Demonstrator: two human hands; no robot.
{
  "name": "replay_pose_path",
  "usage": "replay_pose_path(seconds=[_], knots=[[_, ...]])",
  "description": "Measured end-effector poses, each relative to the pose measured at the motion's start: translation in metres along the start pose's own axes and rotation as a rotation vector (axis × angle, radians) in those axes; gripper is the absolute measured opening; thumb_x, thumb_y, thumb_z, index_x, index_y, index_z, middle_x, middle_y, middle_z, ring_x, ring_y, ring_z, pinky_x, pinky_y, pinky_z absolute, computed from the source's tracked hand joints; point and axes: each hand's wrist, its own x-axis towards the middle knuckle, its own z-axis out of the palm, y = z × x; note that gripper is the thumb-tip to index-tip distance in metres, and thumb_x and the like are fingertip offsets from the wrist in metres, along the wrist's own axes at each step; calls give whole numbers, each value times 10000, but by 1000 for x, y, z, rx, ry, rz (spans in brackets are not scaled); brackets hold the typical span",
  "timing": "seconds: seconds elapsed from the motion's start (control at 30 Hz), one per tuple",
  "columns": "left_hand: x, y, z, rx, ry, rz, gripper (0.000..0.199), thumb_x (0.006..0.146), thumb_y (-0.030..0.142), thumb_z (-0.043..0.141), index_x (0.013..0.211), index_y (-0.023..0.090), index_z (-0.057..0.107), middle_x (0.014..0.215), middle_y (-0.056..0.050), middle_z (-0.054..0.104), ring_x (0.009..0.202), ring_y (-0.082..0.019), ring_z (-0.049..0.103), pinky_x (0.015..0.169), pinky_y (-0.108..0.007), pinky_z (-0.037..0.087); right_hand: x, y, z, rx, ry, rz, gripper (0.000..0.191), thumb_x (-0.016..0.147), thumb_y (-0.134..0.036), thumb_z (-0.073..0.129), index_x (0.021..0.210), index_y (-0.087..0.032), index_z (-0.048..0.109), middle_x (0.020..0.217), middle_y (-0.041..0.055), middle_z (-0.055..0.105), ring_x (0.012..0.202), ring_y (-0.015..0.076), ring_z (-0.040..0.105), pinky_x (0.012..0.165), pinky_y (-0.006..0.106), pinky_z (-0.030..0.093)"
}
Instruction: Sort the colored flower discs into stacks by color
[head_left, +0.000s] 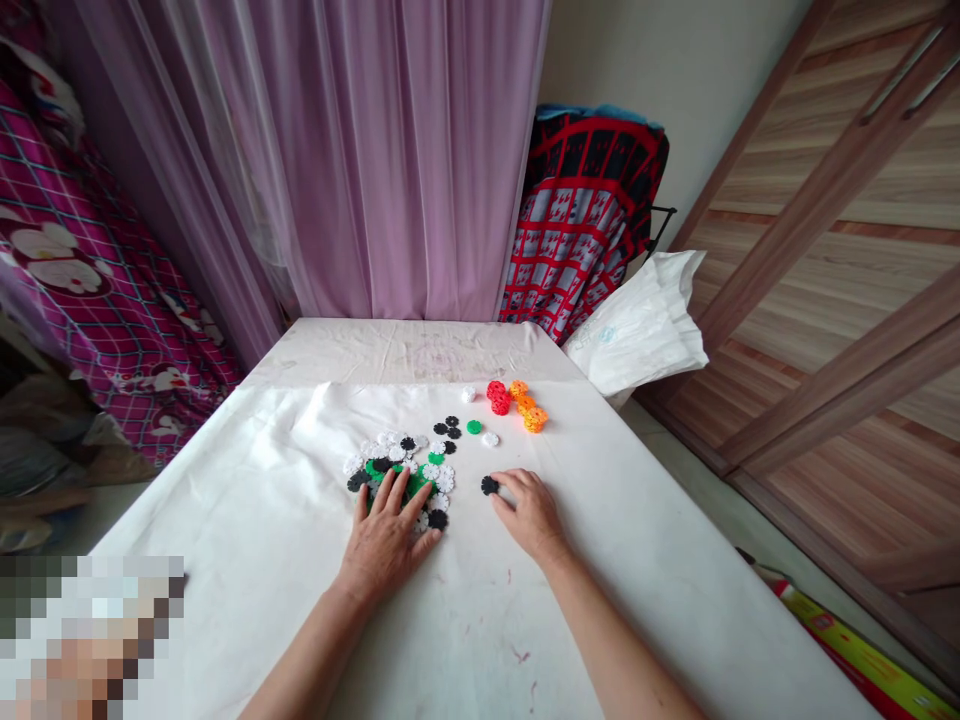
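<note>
Pleated purple curtains (405, 150) hung beyond a white-covered table (262, 560), where red discs (498, 398) and orange discs (533, 418) stood stacked toward the far right. A heap (396, 453) of notched white, black and green discs, left of center, lay partly under the left hand (385, 537), fingers spread; the right hand (531, 513) pinched a black disc (489, 485).

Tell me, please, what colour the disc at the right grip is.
The disc is black, seen best in the head view.

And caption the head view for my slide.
Left hand spread over a mixed-colour disc pile, right hand pinching a black disc.
</note>
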Motion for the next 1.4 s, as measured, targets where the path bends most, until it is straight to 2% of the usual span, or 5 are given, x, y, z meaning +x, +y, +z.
replay_pose_path(seconds=[0.23, 0.47, 0.77, 1.1, 1.4], knots=[[20, -1, -9, 18, 81, -198, 547, 917, 505, 471, 1388, 247, 576, 1536, -162, 440, 1440, -380, 345, 1149, -658, 212, 8, -10, -4, -132, -83, 63, 285, 832, -273, 665, 1106, -218, 719, 1064, 88, 684, 978, 245, 623, 882, 361, 488], [-14, -10, -14, 47, 172, -303, 458, 945, 374, 420, 1323, 198, 609, 1490, -143, 504, 1415, -329, 398, 1175, -575, 247, 20, -9, -4, -140, -138, 109, 200, 868, -272, 634, 1039, -242, 734, 1047, 71, 688, 953, 209, 616, 852, 300, 447], [-20, -42, -27, -15, 113, -500, 585, 936, 508, 388, 1380, 160, 543, 1514, -176, 466, 1431, -342, 373, 1164, -571, 268, 24, -1, 8, -161, 26, 61, 218, 841, -264, 652, 1044, -219, 717, 983, 80, 680, 894, 221, 609, 809, 323, 463], [16, -67, -23, -325, 316, -579, 550, 935, 513, 359, 1256, 159, 629, 1433, -163, 558, 1347, -294, 497, 1143, -485, 360, 22, -74, 17, -2, -47, -126, 290, 792, -337, 730, 1062, -238, 695, 1252, 93, 633, 1167, 290, 520, 948, 432, 418], [18, -73, -31, -587, 414, -690, 454, 905, 495, 455, 1223, 230, 641, 1380, -76, 621, 1257, -245, 584, 1102, -419, 438, 25, -78, 31, 37, -78, -85, 182, 795, -287, 724, 972, -248, 703, 1239, 72, 656, 1154, 267, 544, 967, 422, 416]])
